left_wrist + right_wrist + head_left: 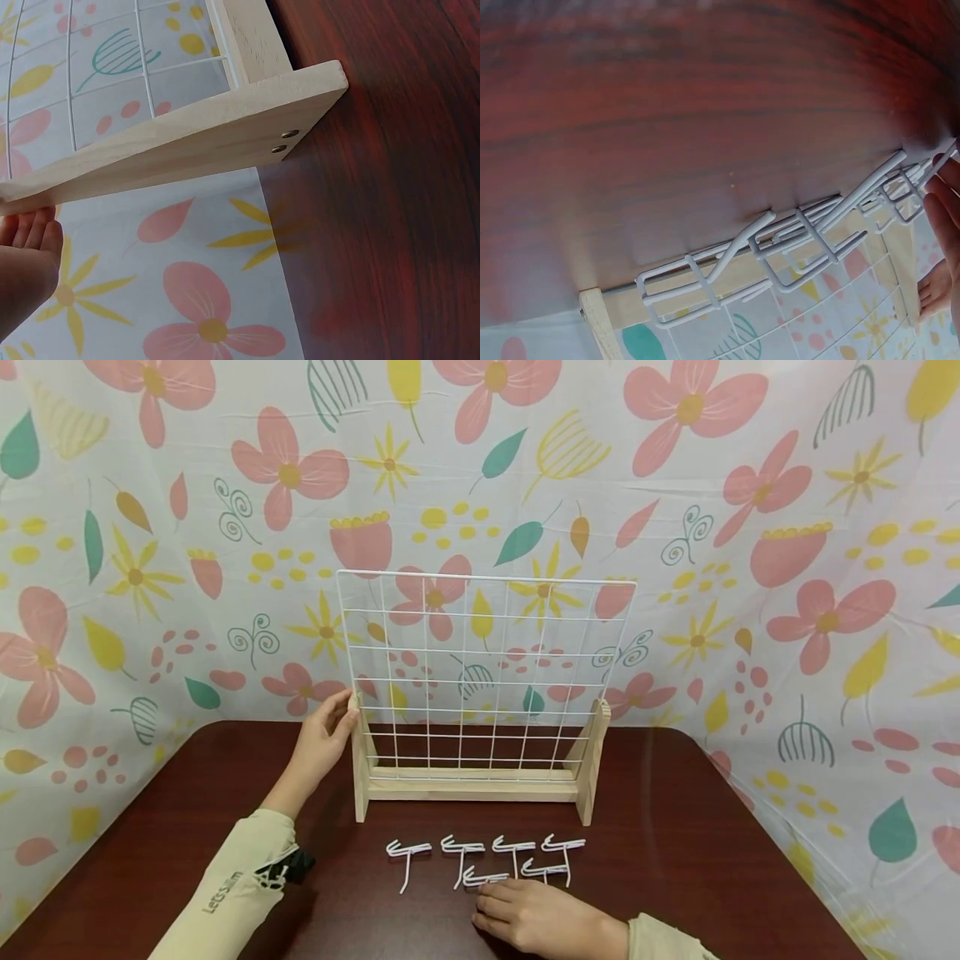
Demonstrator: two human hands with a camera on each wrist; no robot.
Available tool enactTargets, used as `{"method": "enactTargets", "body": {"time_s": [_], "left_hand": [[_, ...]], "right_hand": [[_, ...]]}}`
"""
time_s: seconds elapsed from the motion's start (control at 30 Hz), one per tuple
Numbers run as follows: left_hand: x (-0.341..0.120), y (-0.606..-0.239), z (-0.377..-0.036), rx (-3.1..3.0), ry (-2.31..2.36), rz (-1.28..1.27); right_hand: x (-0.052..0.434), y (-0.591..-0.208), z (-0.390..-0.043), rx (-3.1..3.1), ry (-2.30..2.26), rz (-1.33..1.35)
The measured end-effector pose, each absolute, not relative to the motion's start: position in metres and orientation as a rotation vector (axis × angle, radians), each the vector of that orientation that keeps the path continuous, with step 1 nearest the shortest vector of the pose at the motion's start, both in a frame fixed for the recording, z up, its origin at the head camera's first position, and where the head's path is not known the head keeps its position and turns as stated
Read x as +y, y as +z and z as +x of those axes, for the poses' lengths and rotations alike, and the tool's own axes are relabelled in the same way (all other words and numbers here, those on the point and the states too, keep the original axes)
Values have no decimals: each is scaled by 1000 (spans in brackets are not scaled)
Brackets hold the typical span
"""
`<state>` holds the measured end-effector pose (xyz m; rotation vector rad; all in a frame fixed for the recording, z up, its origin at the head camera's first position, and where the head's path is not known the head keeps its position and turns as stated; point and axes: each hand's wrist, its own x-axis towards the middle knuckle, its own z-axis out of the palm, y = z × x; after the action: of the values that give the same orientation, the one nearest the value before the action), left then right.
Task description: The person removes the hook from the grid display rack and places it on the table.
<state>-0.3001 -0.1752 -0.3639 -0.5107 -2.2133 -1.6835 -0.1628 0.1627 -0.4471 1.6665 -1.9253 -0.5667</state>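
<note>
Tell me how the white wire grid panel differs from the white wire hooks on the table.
The white wire grid panel stands upright in a pale wooden stand; the white wire hooks lie flat on the dark red-brown table. The panel is one large piece; the hooks are six small pieces. The left hand touches the panel's stand; the right hand rests by the hooks. Both are white wire.

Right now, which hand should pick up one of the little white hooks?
Probably the right hand. Its fingers already lie at the white hooks on the table. The left hand is off at the wooden stand of the wire grid, touching its side.
</note>
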Motion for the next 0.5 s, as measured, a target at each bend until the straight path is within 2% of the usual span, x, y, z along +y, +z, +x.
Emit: {"method": "enactTargets", "body": {"time_s": [0.5], "left_hand": [[-178,-367,-290,-2471,-1246,-503]], "right_hand": [[164,-438,-166,-1889,-302,1530]]}}
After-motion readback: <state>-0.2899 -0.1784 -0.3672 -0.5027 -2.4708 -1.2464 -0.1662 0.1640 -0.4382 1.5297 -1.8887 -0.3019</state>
